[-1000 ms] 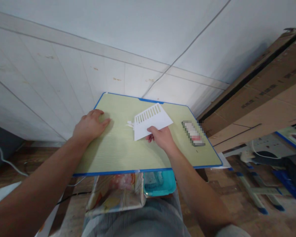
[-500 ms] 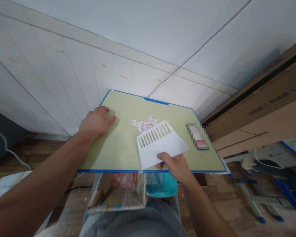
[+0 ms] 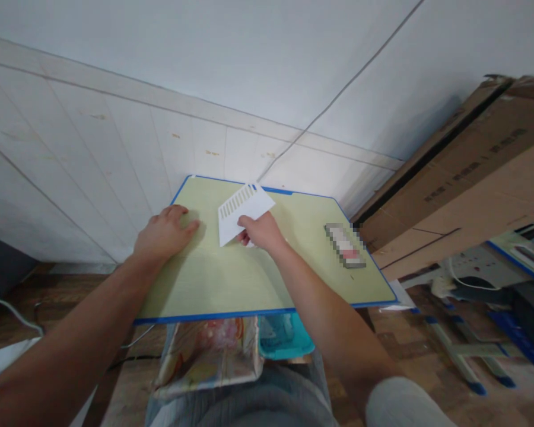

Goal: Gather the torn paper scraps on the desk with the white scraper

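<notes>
A slotted white card (image 3: 245, 212) is being clamped in the right hand (image 3: 260, 230) over the far part of the counter (image 3: 204, 284), whose left side is being touched by the loosely spread left hand (image 3: 164, 234).

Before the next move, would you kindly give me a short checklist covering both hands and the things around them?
1. White slotted piece gripped by the right hand: ok, thumb on top.
2. Left hand free of objects: ok, none visible in it, at the left side of the desktop.
3. Surface beneath the slotted piece clear: cannot tell, hidden by the piece and hand.
4. Pixelated object apart from both hands: ok, on the right side.
5. Patterned box and turquoise container fully in view: not ok, only partly visible past the near edge.
</notes>
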A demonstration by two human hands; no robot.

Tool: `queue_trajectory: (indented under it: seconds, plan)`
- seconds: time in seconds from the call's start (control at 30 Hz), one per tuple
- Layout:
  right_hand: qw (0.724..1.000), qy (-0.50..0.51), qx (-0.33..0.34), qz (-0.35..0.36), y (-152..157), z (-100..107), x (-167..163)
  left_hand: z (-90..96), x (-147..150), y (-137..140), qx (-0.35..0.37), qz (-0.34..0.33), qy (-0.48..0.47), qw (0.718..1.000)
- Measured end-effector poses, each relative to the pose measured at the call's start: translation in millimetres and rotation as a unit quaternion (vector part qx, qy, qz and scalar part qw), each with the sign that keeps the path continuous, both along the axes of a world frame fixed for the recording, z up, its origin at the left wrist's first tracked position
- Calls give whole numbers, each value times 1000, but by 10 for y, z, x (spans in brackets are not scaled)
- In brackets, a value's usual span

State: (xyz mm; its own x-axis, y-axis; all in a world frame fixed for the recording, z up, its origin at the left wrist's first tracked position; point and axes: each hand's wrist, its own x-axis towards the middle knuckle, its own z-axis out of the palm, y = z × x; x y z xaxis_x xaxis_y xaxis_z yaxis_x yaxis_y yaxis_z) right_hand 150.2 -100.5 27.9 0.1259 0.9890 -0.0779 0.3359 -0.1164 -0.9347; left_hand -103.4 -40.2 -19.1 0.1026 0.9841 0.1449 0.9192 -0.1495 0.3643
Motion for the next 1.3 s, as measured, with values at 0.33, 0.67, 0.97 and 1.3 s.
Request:
queue_trajectory:
  seconds: [0.33, 0.67, 0.97, 1.3]
  plan:
    - [998, -3, -35, -57, -209, 8, 407, 39, -25, -15, -11, -12, -6, 1000]
    - [993, 9, -21, -115, -502, 90, 839, -28, -56, 25, 21, -7, -14, 1000]
    - [994, 45, 1, -96, -779, 207, 920, 92, 2, -9, 8, -12, 17, 1000]
    - [993, 41, -6, -111, -882, 114, 944, 156, 70, -95, 22, 7, 29, 999]
